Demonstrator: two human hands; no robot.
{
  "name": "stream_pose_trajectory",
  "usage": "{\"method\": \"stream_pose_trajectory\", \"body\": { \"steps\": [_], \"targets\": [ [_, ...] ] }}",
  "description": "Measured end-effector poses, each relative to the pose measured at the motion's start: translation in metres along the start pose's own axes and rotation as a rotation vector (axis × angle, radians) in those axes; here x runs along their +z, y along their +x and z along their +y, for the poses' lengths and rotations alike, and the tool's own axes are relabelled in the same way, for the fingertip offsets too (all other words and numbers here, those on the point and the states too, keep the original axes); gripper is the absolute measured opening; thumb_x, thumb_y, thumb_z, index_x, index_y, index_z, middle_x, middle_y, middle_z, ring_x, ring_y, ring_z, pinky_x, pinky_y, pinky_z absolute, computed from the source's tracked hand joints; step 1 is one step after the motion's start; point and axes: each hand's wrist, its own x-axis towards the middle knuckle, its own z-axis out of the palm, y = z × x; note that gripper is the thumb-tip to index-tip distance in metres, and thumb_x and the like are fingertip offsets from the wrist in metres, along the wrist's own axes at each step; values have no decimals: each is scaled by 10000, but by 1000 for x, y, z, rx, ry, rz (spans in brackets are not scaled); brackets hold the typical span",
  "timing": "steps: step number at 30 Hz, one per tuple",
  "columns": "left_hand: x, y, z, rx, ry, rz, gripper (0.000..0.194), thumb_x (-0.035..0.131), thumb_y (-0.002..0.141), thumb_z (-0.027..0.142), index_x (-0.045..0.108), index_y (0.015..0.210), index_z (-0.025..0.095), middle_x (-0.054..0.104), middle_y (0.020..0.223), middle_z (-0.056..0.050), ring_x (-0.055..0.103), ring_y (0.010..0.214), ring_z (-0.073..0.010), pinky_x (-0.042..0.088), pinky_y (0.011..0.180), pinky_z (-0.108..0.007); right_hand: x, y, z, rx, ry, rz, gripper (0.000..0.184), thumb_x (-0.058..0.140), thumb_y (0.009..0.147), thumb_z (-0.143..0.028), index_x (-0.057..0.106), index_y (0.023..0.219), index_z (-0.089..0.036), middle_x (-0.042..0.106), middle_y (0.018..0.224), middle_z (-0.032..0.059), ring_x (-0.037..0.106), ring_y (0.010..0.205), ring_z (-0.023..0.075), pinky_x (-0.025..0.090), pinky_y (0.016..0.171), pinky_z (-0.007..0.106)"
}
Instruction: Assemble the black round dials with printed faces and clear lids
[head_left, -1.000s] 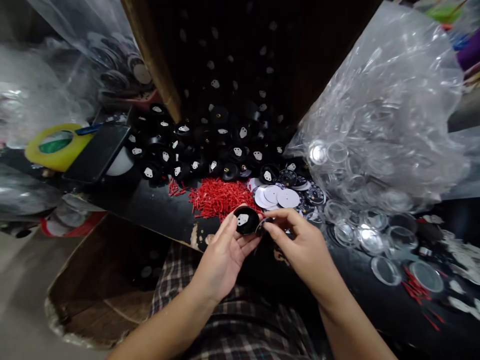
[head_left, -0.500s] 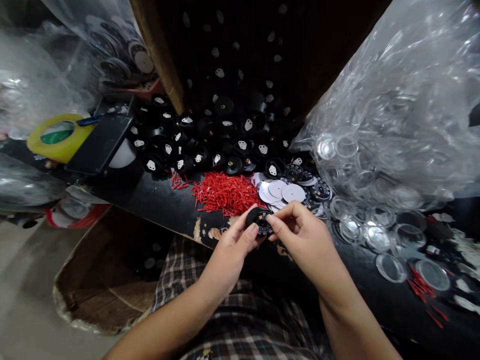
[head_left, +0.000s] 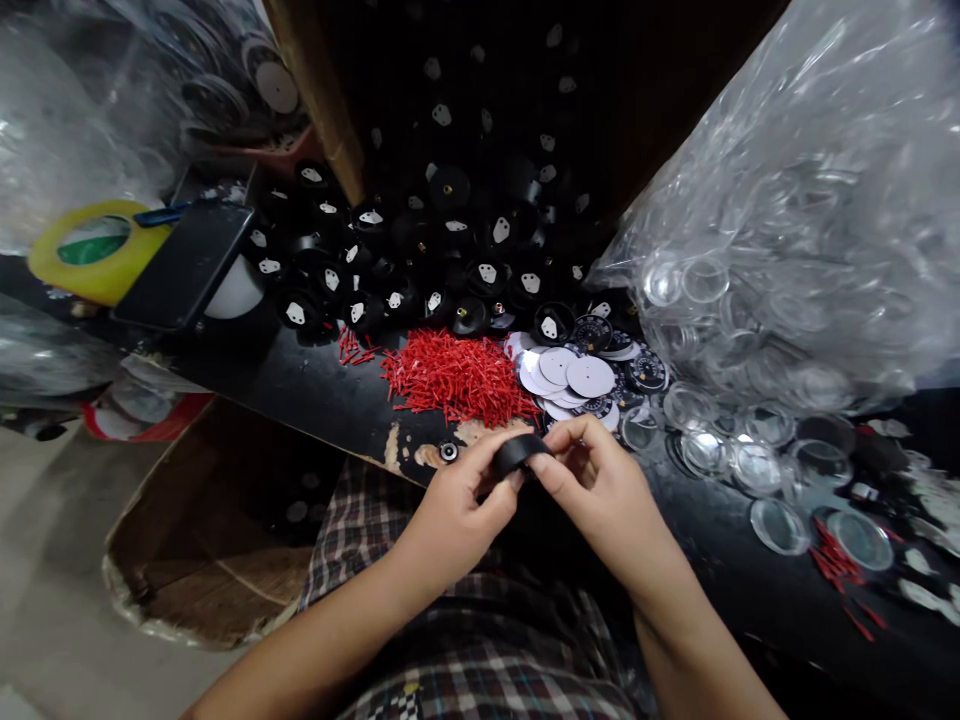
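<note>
Between my two hands is a round black gauge housing (head_left: 519, 455), tilted so that its side wall faces me and its dial is out of sight. My left hand (head_left: 469, 497) grips its left side between thumb and fingers. On the right edge, the thumb and fingers of my right hand (head_left: 592, 470) are closed on the same housing. Just beyond lie a heap of red pointers (head_left: 461, 375) and a pile of round dial plates (head_left: 590, 377), some white side up, others showing black printed faces. A small round metal-and-black part (head_left: 448, 452) rests left of the housing.
Many black housings with white plates (head_left: 487, 275) fill the back, running into a dark box. Clear plastic bags (head_left: 810, 230) and clear round covers (head_left: 780, 527) are at right. A phone (head_left: 184, 265) and yellow tape roll (head_left: 112, 285) lie left. An open carton (head_left: 202, 540) stands below.
The housing has turned in my hands: its numbered dial faced up before, and now its black side wall shows. The small round part at left has come into fuller view.
</note>
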Motion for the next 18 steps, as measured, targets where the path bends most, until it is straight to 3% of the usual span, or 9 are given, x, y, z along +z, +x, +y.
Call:
{"method": "stream_pose_trajectory", "body": {
  "steps": [3, 9, 11, 14, 18],
  "targets": [
    [-6, -5, 2, 8, 69, -32, 324, 599, 842, 197, 669, 1153, 253, 676, 1192, -45, 609, 1095, -235, 430, 1004, -352, 3, -10, 2, -4, 64, -46, 195, 553, 865, -358, 507, 988, -215, 617, 840, 25, 593, 721, 152, 483, 623, 263],
    [-18, -9, 4, -123, -151, -1, 253, 640, 814, 198, 700, 1056, 239, 708, 1097, -43, 621, 1084, -233, 438, 1000, -358, -6, -6, -12, -218, -112, -204, 214, 502, 889, -212, 581, 1085, -245, 684, 983, 27, 647, 849, 161, 498, 751, 281],
    [-21, -9, 3, -135, -187, 75, 248, 652, 810, 210, 698, 1053, 230, 704, 1105, -47, 615, 1099, -238, 436, 1010, -367, -7, 5, -12, -248, -226, -122, 181, 484, 911, -246, 630, 1018, -236, 704, 957, 33, 650, 885, 187, 479, 783, 310],
    [-22, -6, 3, -161, -316, 174, 223, 654, 814, 246, 677, 1033, 206, 709, 1059, -51, 640, 1040, -248, 501, 932, -400, 1, 28, -9, -239, -620, 68, 188, 487, 904, -264, 658, 863, -196, 703, 835, 66, 635, 836, 244, 420, 767, 374],
    [-19, -2, 4, -135, -420, 208, 189, 654, 815, 235, 643, 998, 190, 709, 1000, -41, 666, 961, -228, 517, 898, -404, 14, 48, -8, -191, -936, 103, 164, 527, 879, -295, 632, 831, -179, 682, 809, 79, 614, 791, 273, 353, 716, 390]
  ]
}}
